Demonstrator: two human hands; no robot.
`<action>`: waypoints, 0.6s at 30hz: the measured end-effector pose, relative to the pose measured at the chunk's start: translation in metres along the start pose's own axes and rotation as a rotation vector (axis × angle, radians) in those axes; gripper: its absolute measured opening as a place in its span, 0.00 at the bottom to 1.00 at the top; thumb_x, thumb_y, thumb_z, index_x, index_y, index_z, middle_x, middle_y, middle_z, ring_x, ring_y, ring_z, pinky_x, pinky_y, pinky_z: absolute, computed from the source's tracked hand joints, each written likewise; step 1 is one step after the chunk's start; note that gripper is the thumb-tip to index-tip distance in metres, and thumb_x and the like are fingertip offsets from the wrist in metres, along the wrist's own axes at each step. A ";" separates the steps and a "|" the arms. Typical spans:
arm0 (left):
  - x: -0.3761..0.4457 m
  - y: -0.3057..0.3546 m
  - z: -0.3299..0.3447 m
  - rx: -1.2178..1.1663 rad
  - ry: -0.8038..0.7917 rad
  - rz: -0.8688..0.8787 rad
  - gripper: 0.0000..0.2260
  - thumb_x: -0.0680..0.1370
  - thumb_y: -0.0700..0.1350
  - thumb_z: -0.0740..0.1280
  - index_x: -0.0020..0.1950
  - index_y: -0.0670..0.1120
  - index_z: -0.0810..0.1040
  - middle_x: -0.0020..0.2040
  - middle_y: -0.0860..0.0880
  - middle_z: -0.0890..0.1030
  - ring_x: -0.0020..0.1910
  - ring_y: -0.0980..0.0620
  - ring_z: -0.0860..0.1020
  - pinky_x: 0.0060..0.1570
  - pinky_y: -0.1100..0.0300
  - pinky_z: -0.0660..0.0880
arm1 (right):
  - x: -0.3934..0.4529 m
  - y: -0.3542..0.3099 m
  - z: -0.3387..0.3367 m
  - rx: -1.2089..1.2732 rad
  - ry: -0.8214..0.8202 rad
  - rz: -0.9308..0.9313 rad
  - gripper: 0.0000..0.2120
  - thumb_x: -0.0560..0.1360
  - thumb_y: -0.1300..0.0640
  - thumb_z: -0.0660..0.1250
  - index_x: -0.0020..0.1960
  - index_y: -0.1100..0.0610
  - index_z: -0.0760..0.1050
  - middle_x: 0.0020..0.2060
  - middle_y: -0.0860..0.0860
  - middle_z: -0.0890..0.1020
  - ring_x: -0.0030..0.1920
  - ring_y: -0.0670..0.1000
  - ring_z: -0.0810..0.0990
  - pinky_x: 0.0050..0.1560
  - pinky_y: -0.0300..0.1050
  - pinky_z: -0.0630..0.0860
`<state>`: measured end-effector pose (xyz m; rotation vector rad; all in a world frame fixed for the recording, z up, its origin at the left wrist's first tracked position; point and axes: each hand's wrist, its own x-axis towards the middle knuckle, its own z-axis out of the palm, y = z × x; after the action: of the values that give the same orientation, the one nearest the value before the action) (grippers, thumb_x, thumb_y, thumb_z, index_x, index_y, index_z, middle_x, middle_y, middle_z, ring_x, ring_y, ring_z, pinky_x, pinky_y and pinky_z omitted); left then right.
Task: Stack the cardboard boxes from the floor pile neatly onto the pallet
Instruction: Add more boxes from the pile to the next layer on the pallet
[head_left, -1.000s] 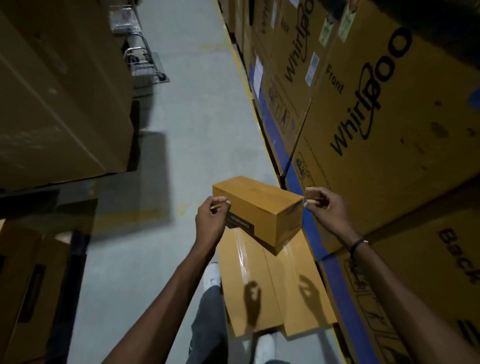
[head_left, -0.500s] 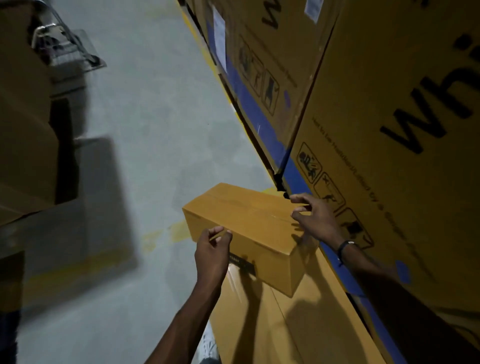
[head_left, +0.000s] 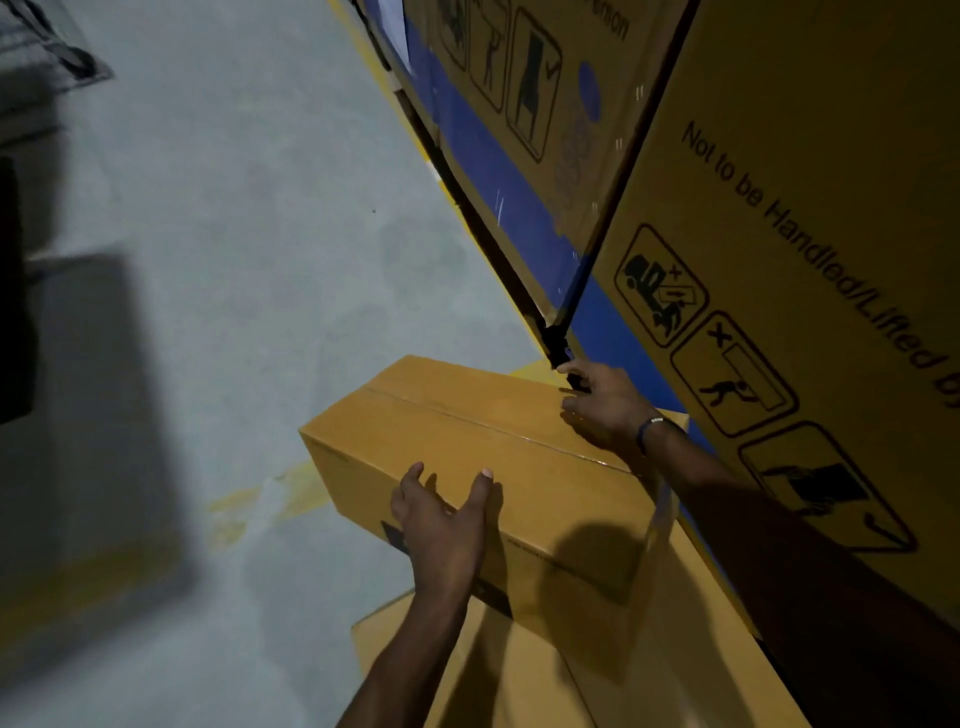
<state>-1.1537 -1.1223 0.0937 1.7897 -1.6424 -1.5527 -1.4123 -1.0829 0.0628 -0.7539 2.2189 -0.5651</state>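
A small oblong cardboard box with a taped top seam sits between my hands, above a larger flat cardboard box on the floor. Whether the two boxes touch is unclear. My left hand presses flat against the box's near long side, fingers spread and thumb tip at the top edge. My right hand holds the far right end of the top, its fingers bent over the edge beside the big cartons. No pallet is in view.
Tall printed appliance cartons with a blue band form a wall close on the right. Grey concrete floor with worn yellow paint marks stretches left. Dark stacked shapes stand at the left edge.
The box has come lower and nearer the carton wall. My left hand went from pinching the near edge to lying flat on the side, while my right hand slid onto the top's far end.
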 end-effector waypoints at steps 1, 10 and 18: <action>0.003 -0.004 0.004 0.011 -0.007 0.002 0.43 0.74 0.60 0.75 0.81 0.47 0.59 0.80 0.47 0.58 0.74 0.46 0.68 0.70 0.50 0.69 | 0.005 0.004 0.003 0.002 -0.003 0.019 0.27 0.76 0.59 0.71 0.74 0.49 0.72 0.61 0.57 0.80 0.51 0.55 0.83 0.55 0.56 0.83; 0.017 -0.034 0.016 0.061 -0.084 0.018 0.51 0.70 0.62 0.77 0.84 0.47 0.52 0.82 0.47 0.58 0.76 0.45 0.64 0.63 0.55 0.66 | 0.031 0.031 0.012 -0.157 -0.062 0.040 0.25 0.79 0.53 0.70 0.75 0.53 0.71 0.72 0.55 0.74 0.71 0.58 0.73 0.71 0.53 0.71; 0.001 -0.048 0.005 0.024 -0.128 -0.023 0.50 0.71 0.63 0.76 0.84 0.54 0.51 0.83 0.50 0.58 0.79 0.45 0.62 0.72 0.48 0.68 | -0.002 0.046 0.013 -0.239 -0.099 0.117 0.40 0.72 0.27 0.66 0.77 0.48 0.69 0.73 0.59 0.71 0.72 0.63 0.69 0.72 0.61 0.69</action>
<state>-1.1309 -1.1057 0.0547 1.7609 -1.7092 -1.6965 -1.4178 -1.0502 0.0282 -0.7485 2.2447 -0.2020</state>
